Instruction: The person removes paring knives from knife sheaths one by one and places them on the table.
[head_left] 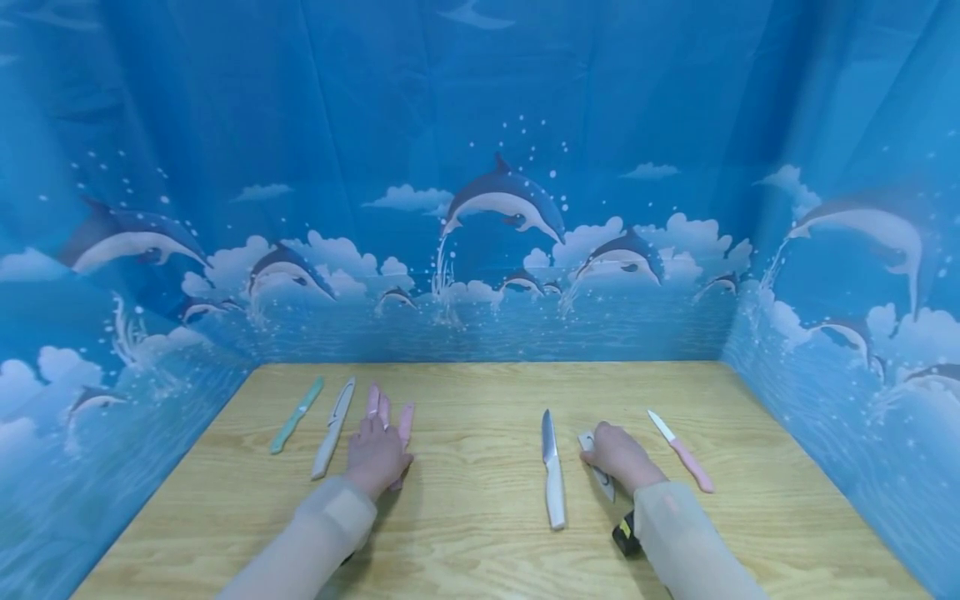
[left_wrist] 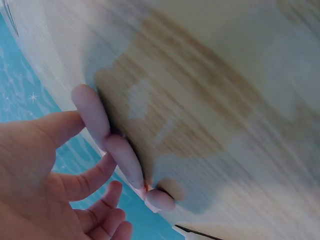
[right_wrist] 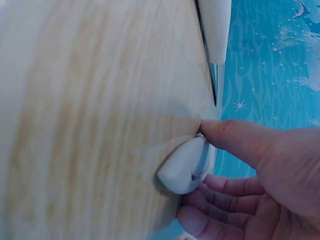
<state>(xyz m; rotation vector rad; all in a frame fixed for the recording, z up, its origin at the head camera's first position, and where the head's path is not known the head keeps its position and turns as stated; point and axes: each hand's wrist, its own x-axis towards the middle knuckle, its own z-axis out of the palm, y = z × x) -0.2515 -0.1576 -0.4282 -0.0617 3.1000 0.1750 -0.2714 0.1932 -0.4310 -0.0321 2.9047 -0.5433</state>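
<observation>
My left hand point(head_left: 375, 458) lies over several pink pieces, fingers spread forward. In the left wrist view the thumb touches one rounded pink piece point(left_wrist: 91, 111) and the index finger meets a second pink piece point(left_wrist: 125, 162); their exact kind is hard to tell. The other fingers are loosely bent. My right hand point(head_left: 622, 457) grips a pale grey blade cover point(head_left: 603, 483) with a slot, thumb on one side and fingers on the other, low at the table. In the right wrist view the cover point(right_wrist: 180, 167) shows end-on.
Left of my left hand lie a grey-white knife point(head_left: 327, 450) in its cover and a mint-green knife point(head_left: 296, 415). A bare-bladed white-handled knife point(head_left: 554, 492) lies between the hands. A pink-handled knife point(head_left: 692, 464) with bare blade lies right. Dolphin-print curtains point(head_left: 480, 333) border the wooden table point(head_left: 472, 533).
</observation>
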